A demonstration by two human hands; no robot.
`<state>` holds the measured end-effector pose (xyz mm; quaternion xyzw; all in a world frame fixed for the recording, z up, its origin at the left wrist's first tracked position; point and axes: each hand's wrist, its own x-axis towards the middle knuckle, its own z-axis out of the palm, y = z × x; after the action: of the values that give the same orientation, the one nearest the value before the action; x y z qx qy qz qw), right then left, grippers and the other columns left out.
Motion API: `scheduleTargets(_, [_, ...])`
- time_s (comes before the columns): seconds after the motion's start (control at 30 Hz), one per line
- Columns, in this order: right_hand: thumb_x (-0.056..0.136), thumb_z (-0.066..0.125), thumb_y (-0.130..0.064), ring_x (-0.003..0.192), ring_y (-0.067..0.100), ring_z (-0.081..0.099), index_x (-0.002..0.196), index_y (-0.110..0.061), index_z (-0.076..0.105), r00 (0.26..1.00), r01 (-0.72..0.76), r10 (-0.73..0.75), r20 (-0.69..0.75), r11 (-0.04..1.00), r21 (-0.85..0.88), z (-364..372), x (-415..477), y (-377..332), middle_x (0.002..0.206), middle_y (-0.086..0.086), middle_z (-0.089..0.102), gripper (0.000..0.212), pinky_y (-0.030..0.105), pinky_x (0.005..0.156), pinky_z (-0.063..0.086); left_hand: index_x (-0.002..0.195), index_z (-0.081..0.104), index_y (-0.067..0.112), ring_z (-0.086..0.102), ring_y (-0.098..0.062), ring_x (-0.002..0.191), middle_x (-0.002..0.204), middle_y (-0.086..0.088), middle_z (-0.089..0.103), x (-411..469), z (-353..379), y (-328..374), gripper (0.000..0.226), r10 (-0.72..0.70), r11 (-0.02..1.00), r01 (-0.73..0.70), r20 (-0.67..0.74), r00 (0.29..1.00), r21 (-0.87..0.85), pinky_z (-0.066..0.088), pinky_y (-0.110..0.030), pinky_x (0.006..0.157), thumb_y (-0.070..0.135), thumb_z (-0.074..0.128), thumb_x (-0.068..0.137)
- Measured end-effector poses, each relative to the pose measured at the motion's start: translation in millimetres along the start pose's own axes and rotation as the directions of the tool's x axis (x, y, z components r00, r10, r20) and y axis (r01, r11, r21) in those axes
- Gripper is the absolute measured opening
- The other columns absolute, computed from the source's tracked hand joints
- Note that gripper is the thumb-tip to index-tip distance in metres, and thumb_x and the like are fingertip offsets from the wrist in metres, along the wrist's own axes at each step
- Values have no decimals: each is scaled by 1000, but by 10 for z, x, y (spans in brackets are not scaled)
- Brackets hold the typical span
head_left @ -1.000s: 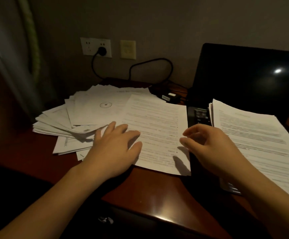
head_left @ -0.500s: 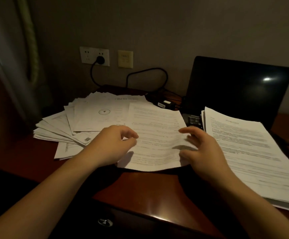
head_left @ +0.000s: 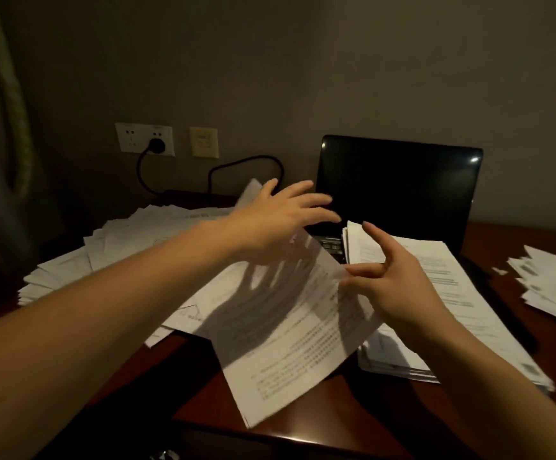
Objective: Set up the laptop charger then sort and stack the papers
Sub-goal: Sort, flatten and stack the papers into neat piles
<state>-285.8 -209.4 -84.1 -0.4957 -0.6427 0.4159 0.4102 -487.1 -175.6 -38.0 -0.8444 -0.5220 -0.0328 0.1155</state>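
Note:
A printed sheet (head_left: 290, 353) hangs tilted above the desk's front edge, pinched at its right edge by my right hand (head_left: 393, 283). My left hand (head_left: 280, 220) hovers above the sheet with fingers spread, holding nothing and casting a shadow on the paper. A neat stack of papers (head_left: 436, 293) lies on the keyboard of the black laptop (head_left: 399, 180). A loose spread of papers (head_left: 120, 250) covers the desk's left side. The charger plug (head_left: 157, 146) sits in the wall socket, and its black cable (head_left: 246, 161) loops toward the laptop.
Another scatter of papers (head_left: 555, 287) lies at the far right of the dark wooden desk (head_left: 197, 393). A beige wall switch (head_left: 204, 142) is beside the socket. A curtain (head_left: 1, 111) hangs at the left.
The sheet has been lifted off the left spread and swung toward the right, held now by my right hand alone. My left hand let go and rose with its fingers spread. The camera tilted up.

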Motion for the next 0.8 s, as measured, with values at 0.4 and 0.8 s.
scheduleTargets(0.4, [92,68,-20,95,27,67,120,-20,64,989,-149,142,43,951,272,-97,274,134,108,9,70,28,48,81,59,88,76,27,67,-2,80,85,10,73,-264,-239,-509,10,-437,704,301,-58,898,-643,55,-25,72,37,77,86])
scheduleTargets(0.8, [97,63,-8,92,29,76,109,-5,68,910,-388,260,323,809,442,740,547,56,101,16,77,13,38,80,61,107,60,18,65,-21,86,104,-6,67,-1268,328,-1331,13,-966,9,463,111,232,-886,50,-31,64,23,65,97])
